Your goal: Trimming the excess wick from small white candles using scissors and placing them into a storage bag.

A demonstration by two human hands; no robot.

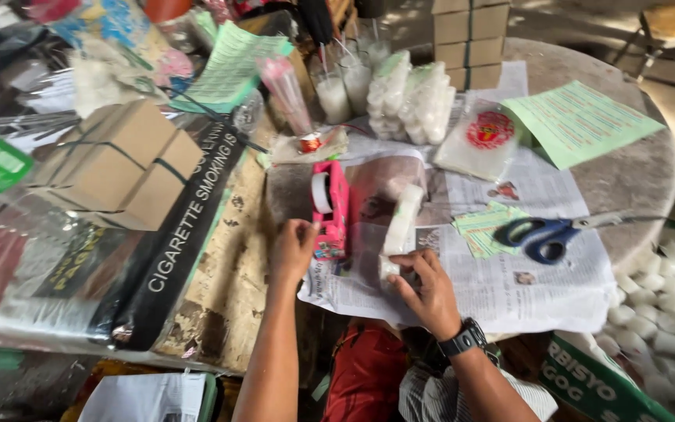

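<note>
At the table's near edge, right hand (430, 295) grips a half-wrapped white roll (400, 227); left hand (294, 248) touches the pink tape dispenser (330, 207); sealing not yet done.

The tape dispenser (330, 205) stood on the newspaper (525, 289), left of the packet roll (400, 227), with the scissors (544, 234) lying farther right.

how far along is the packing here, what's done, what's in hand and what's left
Done: several filled clear bags of white pieces stand at the back of the table. In hand: the right hand holds a filled bag while the left hand rests at the pink tape dispenser. Left: many loose white pieces lie at the right.
</note>
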